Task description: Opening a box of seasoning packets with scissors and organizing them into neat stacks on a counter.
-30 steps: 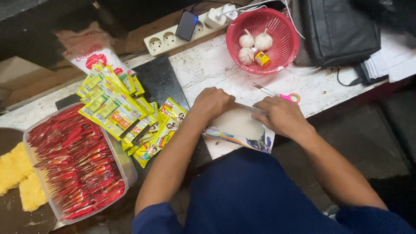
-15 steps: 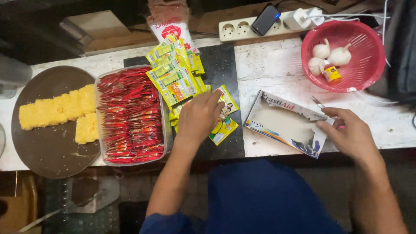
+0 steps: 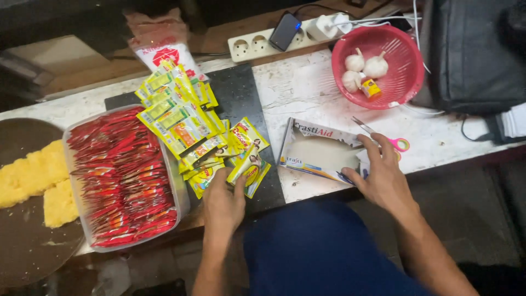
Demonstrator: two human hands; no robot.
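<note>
At lower centre of the frame, the left hand (image 3: 223, 201) is laid flat on a fan of yellow seasoning sachets (image 3: 249, 164), fingers spread narrowly and pressing on them; nothing is gripped. The sachets are spread over a black board (image 3: 241, 93) and up toward the upper left, where a long strip of them (image 3: 175, 112) overlaps the rim of a clear tray (image 3: 183, 200) packed with red sachets (image 3: 123, 175).

At lower right, the right hand (image 3: 383, 178) is closed on the near end of a flat cardboard box (image 3: 318, 151) with a torn-open top, thumb beneath and fingers above. The box is placed close to the front edge of the white tabletop (image 3: 307, 90), just right of the black board. Pink-handled scissors (image 3: 392, 141) are partly hidden behind the fingers.

Bare tabletop is seen between the box and a red basket (image 3: 408, 82) of garlic (image 3: 364, 68) at upper right. A dark round tray (image 3: 22, 246) with yellow cakes (image 3: 33, 175) is cut by the left edge.
</note>
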